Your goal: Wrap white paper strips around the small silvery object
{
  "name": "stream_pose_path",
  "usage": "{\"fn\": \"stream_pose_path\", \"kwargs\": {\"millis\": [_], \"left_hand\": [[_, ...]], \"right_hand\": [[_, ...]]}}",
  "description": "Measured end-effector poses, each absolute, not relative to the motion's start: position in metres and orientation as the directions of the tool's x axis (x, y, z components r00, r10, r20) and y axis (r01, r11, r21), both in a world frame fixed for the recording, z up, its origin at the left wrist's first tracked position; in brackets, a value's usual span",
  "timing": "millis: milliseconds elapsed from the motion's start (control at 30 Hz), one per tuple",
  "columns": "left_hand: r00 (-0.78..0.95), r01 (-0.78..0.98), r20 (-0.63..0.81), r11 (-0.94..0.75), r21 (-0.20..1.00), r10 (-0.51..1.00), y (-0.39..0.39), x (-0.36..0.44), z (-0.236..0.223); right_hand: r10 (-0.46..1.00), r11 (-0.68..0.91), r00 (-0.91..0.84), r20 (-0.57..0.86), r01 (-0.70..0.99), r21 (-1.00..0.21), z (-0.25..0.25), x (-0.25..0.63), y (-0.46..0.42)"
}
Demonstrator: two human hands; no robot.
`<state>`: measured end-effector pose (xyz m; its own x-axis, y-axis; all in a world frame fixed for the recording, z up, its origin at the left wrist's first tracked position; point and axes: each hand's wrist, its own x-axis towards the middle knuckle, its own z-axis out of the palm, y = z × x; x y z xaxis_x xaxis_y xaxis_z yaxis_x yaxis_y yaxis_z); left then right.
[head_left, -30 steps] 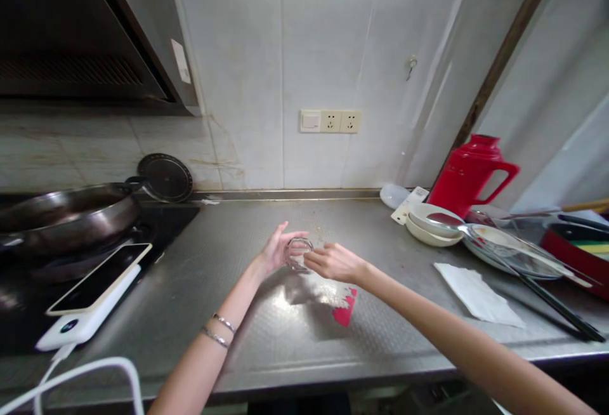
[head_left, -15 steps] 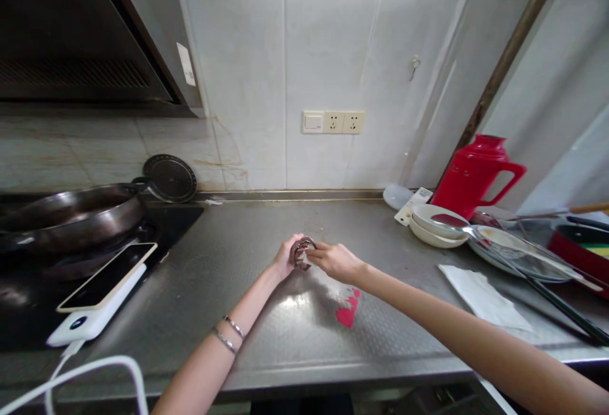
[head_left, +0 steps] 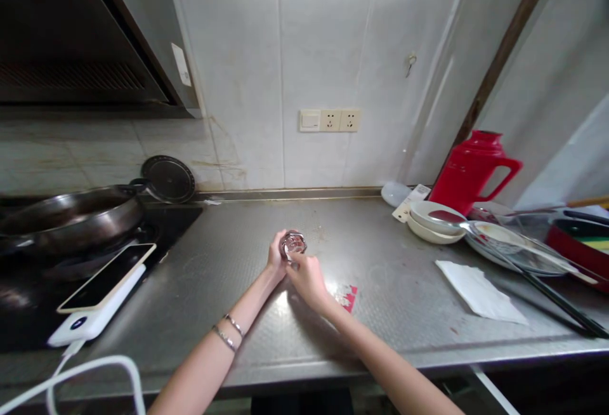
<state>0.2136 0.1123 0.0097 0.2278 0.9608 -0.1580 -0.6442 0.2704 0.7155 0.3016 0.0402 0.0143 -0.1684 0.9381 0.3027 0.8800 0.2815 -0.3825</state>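
Observation:
My left hand is wrapped round a small round, glass-like container with a shiny dark rim and reddish-brown patches, its open side facing me. What exactly it is, I cannot make out. At its near edge, the bent fingers of my right hand are pinched together. Something small and pale may be at those fingertips, but it is too small to name. A torn red piece lies on the steel counter beyond my right forearm, which partly covers it.
At left, a phone rests on a white power bank beside a pan on the hob. To the right are a folded white paper, stacked bowls, a plate with utensils and a red thermos.
My right hand has moved from the container's right side to its near edge, turning at the wrist. The container has tilted to face me more. The view has shifted slightly.

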Motion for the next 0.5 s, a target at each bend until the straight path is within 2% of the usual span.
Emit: {"fn": "stream_pose_path", "kwargs": {"millis": [100,200,333,400,500], "left_hand": [[0.165,-0.708,-0.074,0.170,0.686,0.983,0.110,0.217,0.008],[0.242,-0.719,-0.017,0.191,0.668,0.970,0.108,0.220,0.008],[0.369,-0.707,0.064,0.235,0.667,0.927,0.115,0.209,0.012],[0.432,-0.666,0.025,0.301,0.683,0.901,0.121,0.198,0.015],[0.502,-0.559,-0.096,0.407,0.723,0.860,0.130,0.182,0.017]], "right_hand": [[0.911,0.321,-0.186,0.368,0.881,-0.349,0.012,0.306,0.041],[0.900,0.348,-0.238,0.364,0.897,-0.273,0.011,0.317,0.043],[0.860,0.441,-0.404,0.311,0.896,-0.057,0.022,0.336,0.050],[0.827,0.495,-0.493,0.270,0.866,0.068,0.031,0.346,0.053],[0.710,0.641,-0.686,0.158,0.723,0.258,0.044,0.357,0.058]]}}
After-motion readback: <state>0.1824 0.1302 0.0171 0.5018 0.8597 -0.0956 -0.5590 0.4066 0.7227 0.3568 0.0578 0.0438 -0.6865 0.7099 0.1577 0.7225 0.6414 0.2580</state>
